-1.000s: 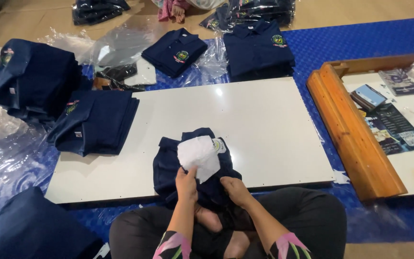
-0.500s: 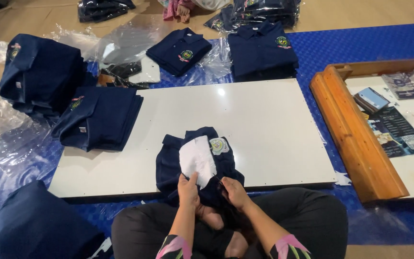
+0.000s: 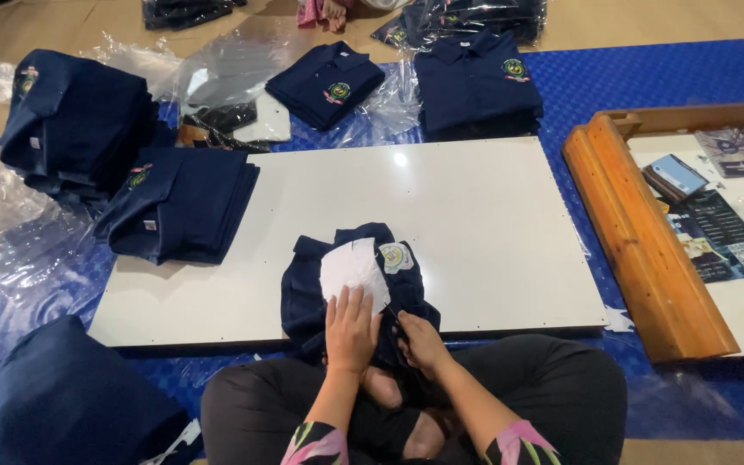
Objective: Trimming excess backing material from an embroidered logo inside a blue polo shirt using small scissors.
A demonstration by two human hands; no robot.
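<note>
Navy polo shirt lies bunched at the near edge of the white board, where the left hand, fingers flat, pins its white patch taut so the right hand, fingers pinched narrow, can work small dark scissors beside it.

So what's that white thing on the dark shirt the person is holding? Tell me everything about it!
The white piece looks like thin, soft backing fabric or paper, roughly rectangular with uneven edges. It lies flat on the bunched navy shirt, beside the shirt's round embroidered badge, at the near edge of the white board. The left hand presses its lower edge, fingers spread. The right hand holds the shirt just beside it, with something dark and thin that cannot be made out.
</note>
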